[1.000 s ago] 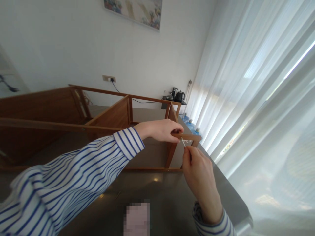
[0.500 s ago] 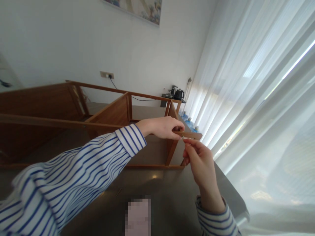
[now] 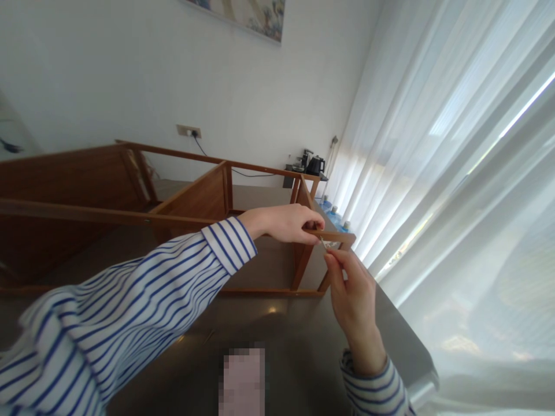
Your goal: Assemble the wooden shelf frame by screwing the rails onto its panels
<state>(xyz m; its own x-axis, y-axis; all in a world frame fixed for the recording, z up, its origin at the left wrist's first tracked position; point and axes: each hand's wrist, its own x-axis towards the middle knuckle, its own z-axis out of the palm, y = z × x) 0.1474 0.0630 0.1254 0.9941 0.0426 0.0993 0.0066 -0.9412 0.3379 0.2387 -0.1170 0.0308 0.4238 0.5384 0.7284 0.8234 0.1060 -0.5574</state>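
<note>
A brown wooden shelf frame [image 3: 186,156] lies on its side on the dark table. My left hand [image 3: 286,223] is closed around its near upper rail, close to the right end, with the thumb in front and the fingers curled over the top. Just right of that thumb, my right hand [image 3: 350,283] pinches a small thin metal rod [image 3: 323,245] between thumb and fingertips. The rod's upper end meets the front face of the rail; its exact kind is too small to make out.
Thin brass-coloured pieces [image 3: 208,337] lie on the dark table [image 3: 299,335]. Behind the frame's right end are a black kettle [image 3: 315,166] and blue water bottles [image 3: 334,215]. White curtains [image 3: 468,242] hang to the right. A pixelated patch [image 3: 243,381] covers the bottom middle.
My right hand has shifted slightly down, its wrist and fingers turned, and more of the thin rod shows. My left hand stays on the rail.
</note>
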